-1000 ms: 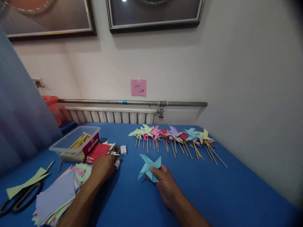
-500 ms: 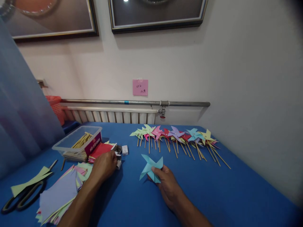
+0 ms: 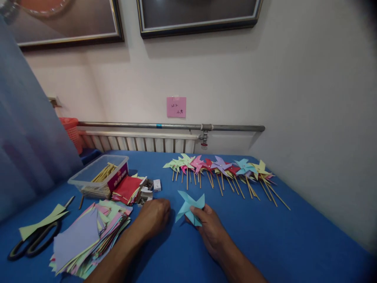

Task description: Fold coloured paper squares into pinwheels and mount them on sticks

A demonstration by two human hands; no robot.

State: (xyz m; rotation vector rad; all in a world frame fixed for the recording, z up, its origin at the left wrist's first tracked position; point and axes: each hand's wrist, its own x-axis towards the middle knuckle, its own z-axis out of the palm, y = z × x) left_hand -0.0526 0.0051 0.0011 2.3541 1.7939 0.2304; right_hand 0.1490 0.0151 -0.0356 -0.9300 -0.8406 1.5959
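Note:
My right hand grips a light blue paper pinwheel, its thumb pressed over the folded middle. No stick shows on this pinwheel. To its left, my left hand is closed just above the blue table, its fingertips turned away, so whatever it pinches is hidden. Right behind that hand stand two small open boxes of metal pins, a nearer box and a farther box. A small white box sits beside them.
Finished pinwheels on sticks lie in a row at the back. Left are a clear tub of sticks, red paper squares, a pile of coloured paper and black-handled scissors under a green strip. A curtain hangs far left.
My left hand has come away from the pin boxes, moving right and nearer to the blue pinwheel. My right hand still holds the pinwheel in about the same place.

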